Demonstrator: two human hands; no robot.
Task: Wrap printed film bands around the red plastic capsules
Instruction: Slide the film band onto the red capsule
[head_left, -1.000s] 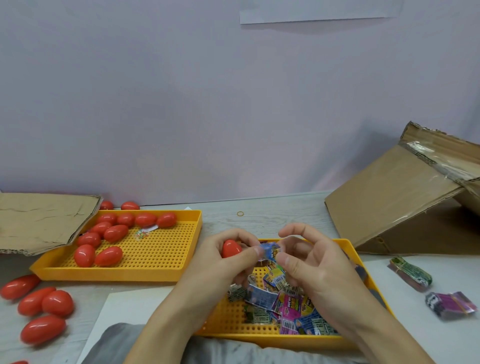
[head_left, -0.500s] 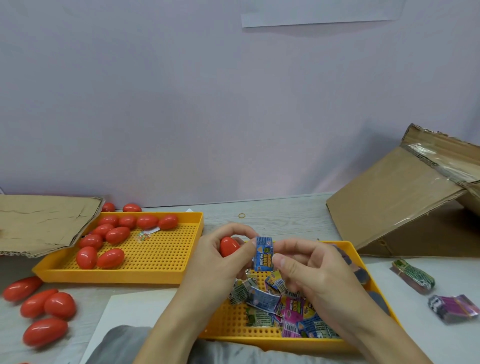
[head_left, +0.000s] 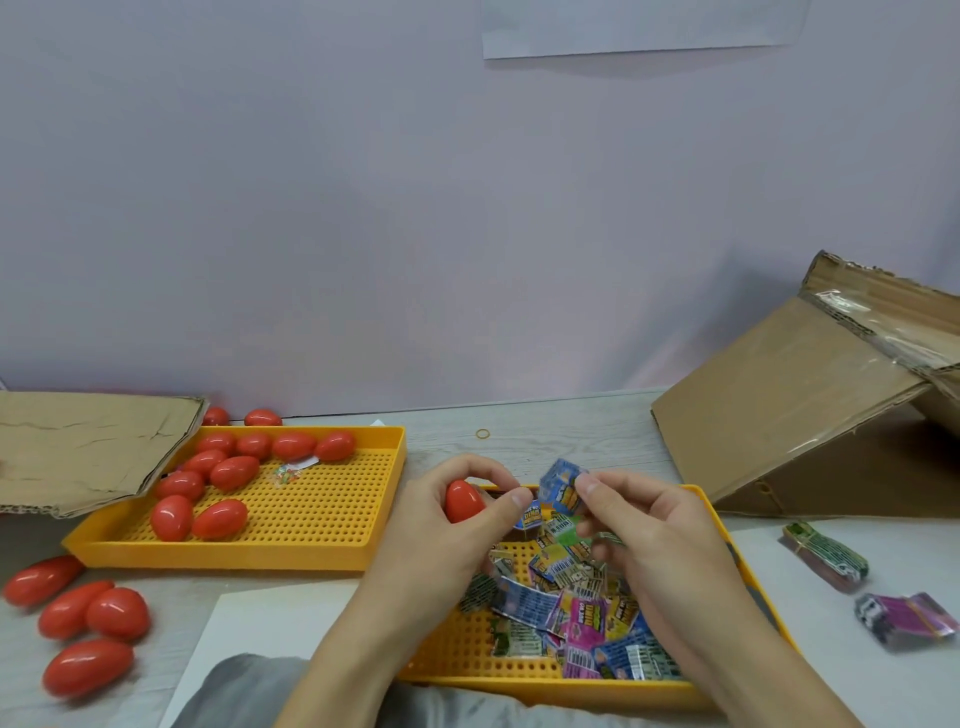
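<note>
Capsule (head_left: 461, 500), red, sits in your left hand (head_left: 447, 525), fingers and thumb curled round it, just above the far edge of the near yellow tray (head_left: 737, 566). Your right hand (head_left: 654, 535) pinches a blue printed band (head_left: 561, 486) between thumb and forefinger, just right of the capsule, not yet on it. The band looks partly opened and blurred; can't tell if it's a clean loop.

Risks, as judgement:
- Thin film may collapse flat or crease if you pinch too hard, so the capsule nose won't enter.
- A skewed approach could catch the band edge on the capsule and tear or fold it.
- The capsule is glossy and rounded, so it may slip out of your left fingers when you push, and roll off into the loose bands (head_left: 576, 618) in the tray or onto the table (head_left: 545, 431).
- Your left thumb sits close to the band end; it could block the band from sliding up to the middle.
- Your wrists hover over the loose pile, so a sleeve or palm could drag extra bands out.

Spare capsules (head_left: 228, 473) lie in the far tray (head_left: 332, 551), with more (head_left: 88, 623) on the table at left, well apart. Two bundled band stacks (head_left: 826, 556) lie right of the tray.
</note>
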